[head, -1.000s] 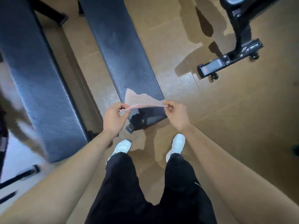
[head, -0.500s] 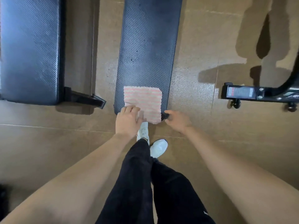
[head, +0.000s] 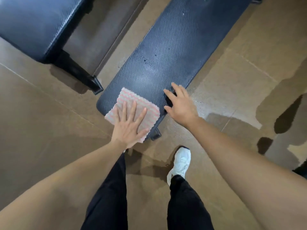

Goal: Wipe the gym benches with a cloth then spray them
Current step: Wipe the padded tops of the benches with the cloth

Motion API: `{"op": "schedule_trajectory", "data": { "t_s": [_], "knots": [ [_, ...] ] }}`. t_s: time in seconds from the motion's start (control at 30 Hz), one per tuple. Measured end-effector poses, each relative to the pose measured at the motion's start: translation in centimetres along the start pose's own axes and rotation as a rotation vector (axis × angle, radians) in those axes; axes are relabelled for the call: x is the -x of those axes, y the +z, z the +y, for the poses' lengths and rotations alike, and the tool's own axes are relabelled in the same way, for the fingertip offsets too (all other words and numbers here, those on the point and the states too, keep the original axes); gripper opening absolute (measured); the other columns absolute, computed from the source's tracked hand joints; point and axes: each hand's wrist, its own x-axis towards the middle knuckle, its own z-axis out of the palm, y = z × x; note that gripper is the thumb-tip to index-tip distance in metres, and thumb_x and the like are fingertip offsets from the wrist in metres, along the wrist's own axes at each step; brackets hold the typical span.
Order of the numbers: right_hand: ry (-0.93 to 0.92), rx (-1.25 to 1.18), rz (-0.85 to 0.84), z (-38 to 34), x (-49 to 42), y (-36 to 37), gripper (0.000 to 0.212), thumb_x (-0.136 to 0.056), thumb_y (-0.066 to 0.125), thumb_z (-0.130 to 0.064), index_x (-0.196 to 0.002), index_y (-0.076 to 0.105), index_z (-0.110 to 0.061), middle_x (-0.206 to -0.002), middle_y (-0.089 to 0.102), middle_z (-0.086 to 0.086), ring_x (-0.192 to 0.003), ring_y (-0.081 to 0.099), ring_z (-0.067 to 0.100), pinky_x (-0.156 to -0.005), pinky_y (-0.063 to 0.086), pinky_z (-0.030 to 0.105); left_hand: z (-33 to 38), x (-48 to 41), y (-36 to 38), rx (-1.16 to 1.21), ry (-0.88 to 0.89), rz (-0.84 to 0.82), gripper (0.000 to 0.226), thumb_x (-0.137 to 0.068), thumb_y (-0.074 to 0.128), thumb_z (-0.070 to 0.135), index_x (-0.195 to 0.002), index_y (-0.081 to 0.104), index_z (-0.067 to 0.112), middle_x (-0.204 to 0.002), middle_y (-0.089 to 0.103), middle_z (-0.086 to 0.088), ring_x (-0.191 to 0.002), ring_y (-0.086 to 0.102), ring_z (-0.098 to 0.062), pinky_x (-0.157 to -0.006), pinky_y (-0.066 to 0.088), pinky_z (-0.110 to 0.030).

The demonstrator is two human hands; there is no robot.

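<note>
A pink-and-white striped cloth (head: 127, 100) lies flat on the near end of a dark padded gym bench (head: 174, 47) that runs up to the right. My left hand (head: 129, 125) presses flat on the cloth with its fingers spread and straight. My right hand (head: 181, 105) is open with spread fingers at the bench's near right edge, beside the cloth and apart from it. Whether it touches the bench I cannot tell. A second dark bench (head: 33, 22) stands at the upper left.
The second bench's black metal foot (head: 83, 75) juts toward the near bench over the brown tiled floor (head: 41, 130). My black trouser legs and a white shoe (head: 180, 163) are below the bench end. Dark shadows lie on the floor at the right.
The cloth went from stretched between both hands to lying on the bench end. My left hand now lies flat on it; my right hand let go and opened beside it. The view swung left.
</note>
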Motion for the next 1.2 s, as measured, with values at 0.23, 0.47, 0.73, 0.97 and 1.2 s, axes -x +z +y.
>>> {"op": "schedule_trajectory", "data": {
  "t_s": [0.23,0.47,0.73,0.97,1.2],
  "knots": [
    [-0.134,0.205,0.039,1.3,-2.4,-0.4,0.073,-0.096,0.057,-0.051,-0.157,0.025,-0.029,-0.169,0.007,0.008,-0.154,0.003,0.038,-0.124,0.016,0.053,4.5,2.0,2.8,0.083,-0.002,0.139,0.067,-0.104,0.018,0.064,-0.164,0.012,0.034,-0.172,0.004,-0.013,-0.154,-0.001,-0.052,-0.118,0.003,-0.076],
    [-0.053,0.285,0.003,3.0,-3.2,1.0,0.086,-0.09,0.055,-0.065,-0.16,0.015,-0.034,-0.169,0.002,0.006,-0.154,-0.003,0.04,-0.124,0.014,0.055,3.7,1.4,3.1,0.103,0.007,0.236,0.06,-0.104,0.034,0.064,-0.159,0.028,0.043,-0.171,0.014,-0.007,-0.154,0.003,-0.052,-0.115,0.006,-0.077],
    [-0.053,0.354,-0.003,2.7,-4.2,0.4,0.089,-0.084,0.058,-0.072,-0.158,0.023,-0.035,-0.168,0.014,0.006,-0.152,0.008,0.043,-0.124,0.016,0.053,-3.2,-4.1,0.6,0.157,-0.247,0.26,0.065,-0.1,0.018,0.074,-0.16,0.014,0.05,-0.173,0.006,-0.005,-0.156,0.002,-0.047,-0.115,0.004,-0.078],
    [-0.068,0.303,-0.018,3.2,-4.3,0.5,0.09,-0.084,0.058,-0.072,-0.158,0.021,-0.037,-0.169,0.012,0.003,-0.153,0.003,0.041,-0.125,0.014,0.052,-5.5,-9.0,-2.6,0.159,-0.294,0.252,0.064,-0.101,0.012,0.071,-0.161,0.008,0.048,-0.173,0.002,-0.004,-0.156,0.007,-0.045,-0.115,0.011,-0.077],
    [-0.096,0.121,-0.026,4.0,-3.8,-0.4,0.082,-0.085,0.075,-0.049,-0.155,0.035,-0.035,-0.168,0.017,-0.002,-0.155,0.005,0.033,-0.125,0.017,0.045,-1.6,-8.7,-1.8,0.174,-0.204,0.279,0.063,-0.105,0.019,0.063,-0.163,0.016,0.038,-0.172,0.01,-0.012,-0.156,0.006,-0.046,-0.118,0.007,-0.074]
  ]
}}
